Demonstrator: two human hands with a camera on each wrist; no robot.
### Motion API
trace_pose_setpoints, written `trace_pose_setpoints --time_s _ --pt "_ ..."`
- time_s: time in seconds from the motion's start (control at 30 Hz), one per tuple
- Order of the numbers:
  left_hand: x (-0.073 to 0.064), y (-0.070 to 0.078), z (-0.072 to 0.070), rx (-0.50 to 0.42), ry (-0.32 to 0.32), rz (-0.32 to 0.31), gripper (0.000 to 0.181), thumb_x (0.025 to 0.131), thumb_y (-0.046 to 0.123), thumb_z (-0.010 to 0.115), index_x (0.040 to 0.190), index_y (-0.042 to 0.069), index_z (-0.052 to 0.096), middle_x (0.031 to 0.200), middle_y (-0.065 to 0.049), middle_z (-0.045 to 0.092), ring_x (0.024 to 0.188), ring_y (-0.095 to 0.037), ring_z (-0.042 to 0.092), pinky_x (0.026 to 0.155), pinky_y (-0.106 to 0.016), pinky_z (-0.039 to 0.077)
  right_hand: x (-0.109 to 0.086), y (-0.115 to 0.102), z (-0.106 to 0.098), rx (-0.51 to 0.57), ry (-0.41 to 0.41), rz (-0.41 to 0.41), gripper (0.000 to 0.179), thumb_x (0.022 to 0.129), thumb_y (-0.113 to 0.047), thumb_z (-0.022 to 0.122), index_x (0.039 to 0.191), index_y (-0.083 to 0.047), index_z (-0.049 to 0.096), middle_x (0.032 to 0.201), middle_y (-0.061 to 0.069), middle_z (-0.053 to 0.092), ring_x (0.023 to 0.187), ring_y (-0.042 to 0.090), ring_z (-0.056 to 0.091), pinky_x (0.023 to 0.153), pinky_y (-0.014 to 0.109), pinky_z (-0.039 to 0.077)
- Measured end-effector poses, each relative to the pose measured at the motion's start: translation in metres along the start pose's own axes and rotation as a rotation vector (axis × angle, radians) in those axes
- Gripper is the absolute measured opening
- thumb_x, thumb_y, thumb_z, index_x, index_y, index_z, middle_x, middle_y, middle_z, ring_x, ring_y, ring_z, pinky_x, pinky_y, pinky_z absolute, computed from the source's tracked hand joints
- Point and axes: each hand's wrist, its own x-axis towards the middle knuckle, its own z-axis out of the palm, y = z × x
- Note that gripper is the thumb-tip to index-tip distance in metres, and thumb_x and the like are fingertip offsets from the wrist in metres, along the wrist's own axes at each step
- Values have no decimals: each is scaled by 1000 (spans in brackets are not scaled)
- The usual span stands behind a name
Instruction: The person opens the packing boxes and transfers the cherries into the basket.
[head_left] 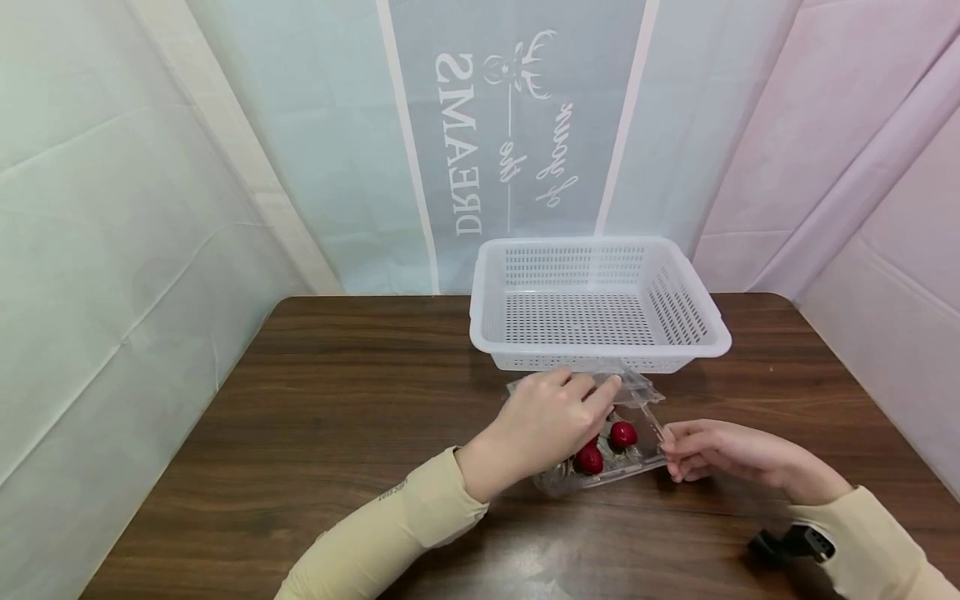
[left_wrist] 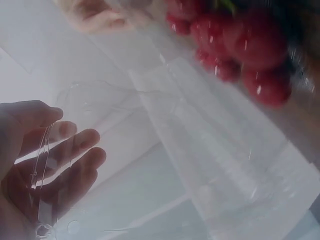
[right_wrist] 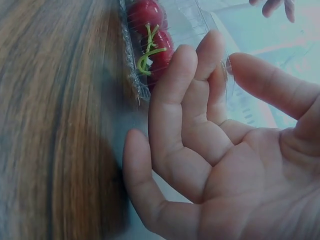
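A clear plastic box [head_left: 628, 472] with a raised, see-through lid [head_left: 639, 388] is on the table between my hands. Inside it are shiny round red fruits [head_left: 622, 435] with green stalks, seen close up in both wrist views. My left hand [head_left: 546, 415] reaches over the box and holds the lid, its thumb on one side and the fingers showing through the plastic. At the box's right corner my right hand [head_left: 712, 450] pinches a clear edge between thumb and forefinger, the other fingers loosely bent. The left forearm and hand hide part of the box's left side.
A white perforated basket [head_left: 600, 350] stands just behind the box, close to the lid. The brown wooden table [head_left: 322, 417] ends at a printed cloth [head_left: 517, 150] at the back. A black device [head_left: 795, 546] is at the right wrist.
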Motion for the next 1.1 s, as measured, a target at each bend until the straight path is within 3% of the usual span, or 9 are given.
trace_pose_setpoints --time_s 0.6,0.8,1.1 --pt "4 -11 -10 43 -14 -23 26 92 24 52 108 17 71 82 6 72 59 -8 63 46 -22 48 -10 3 -5 137 -49 -17 16 100 -9 34 103 -9 50 102 5 66 97 17 65 90 37 51" --pt "1 -15 -13 41 -10 -56 27 92 24 52 110 17 71 82 6 72 59 -8 64 41 -22 43 -11 3 -5 143 -28 -14 16 100 -10 34 102 -12 50 101 4 66 96 17 66 88 37 52" --pt "-4 -19 -16 35 9 -64 27 92 22 53 111 15 71 84 5 72 62 -8 66 44 -23 46 -11 3 -5 148 8 6 19 102 -15 31 105 -11 50 101 4 68 97 18 66 88 39 52"
